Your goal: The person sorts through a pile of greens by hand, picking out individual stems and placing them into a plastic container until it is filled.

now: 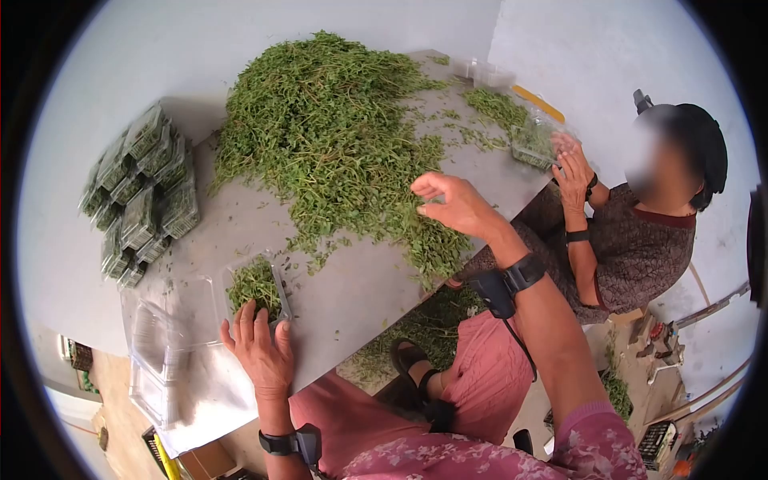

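Observation:
My left hand (262, 348) lies with fingers spread on the near edge of an open clear plastic clamshell box (282, 282), its fingertips touching the green leafy sprigs (254, 286) inside. The box's lid (192, 308) is folded out flat to the left. My right hand (460, 206) is over the right side of a big heap of green leafy herbs (320, 136). Its thumb and fingers are bent and apart, with nothing visible between them. Loose sprigs lie on the table below that hand.
Filled, closed boxes (140, 196) are stacked at the table's left. Empty clear boxes (156, 344) are nested at the near left corner of the grey table (352, 292). To the right, a seated co-worker (640, 240) has both hands at another box (532, 148). Greens (424, 324) lie under the table.

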Tool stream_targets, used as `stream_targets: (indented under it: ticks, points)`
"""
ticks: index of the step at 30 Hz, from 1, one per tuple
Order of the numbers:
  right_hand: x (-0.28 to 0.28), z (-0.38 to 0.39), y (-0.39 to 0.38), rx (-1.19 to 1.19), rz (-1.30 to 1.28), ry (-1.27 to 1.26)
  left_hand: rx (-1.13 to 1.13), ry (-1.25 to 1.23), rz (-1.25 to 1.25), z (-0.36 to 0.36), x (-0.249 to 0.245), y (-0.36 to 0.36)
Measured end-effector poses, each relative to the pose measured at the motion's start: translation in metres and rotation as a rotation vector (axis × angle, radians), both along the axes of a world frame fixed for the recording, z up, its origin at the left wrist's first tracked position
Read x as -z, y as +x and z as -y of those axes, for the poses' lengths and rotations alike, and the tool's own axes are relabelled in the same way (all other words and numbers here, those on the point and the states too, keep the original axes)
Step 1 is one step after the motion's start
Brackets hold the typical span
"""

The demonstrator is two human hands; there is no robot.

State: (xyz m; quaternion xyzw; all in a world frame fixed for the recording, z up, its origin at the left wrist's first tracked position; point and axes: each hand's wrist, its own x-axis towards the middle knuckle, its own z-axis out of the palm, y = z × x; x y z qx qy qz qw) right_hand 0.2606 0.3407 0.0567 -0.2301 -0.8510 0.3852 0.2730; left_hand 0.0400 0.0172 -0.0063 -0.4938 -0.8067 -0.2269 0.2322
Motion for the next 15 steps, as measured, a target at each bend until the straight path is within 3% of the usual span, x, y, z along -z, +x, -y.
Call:
stream_targets:
  ticks: [5,12,15]
  points:
    - [-0.016,-0.004,0.023,0.001,0.343,-0.008,0.004,0.002,0.006,0.001,-0.001,0.001]
    - [0.007,0.032,0.018,-0.317,0.401,0.278,0.002,0.005,0.024,0.001,-0.001,0.001]
    - [0.009,0.015,0.018,-0.301,0.829,0.348,-0.002,0.005,0.027,0.002,-0.002,0.001]
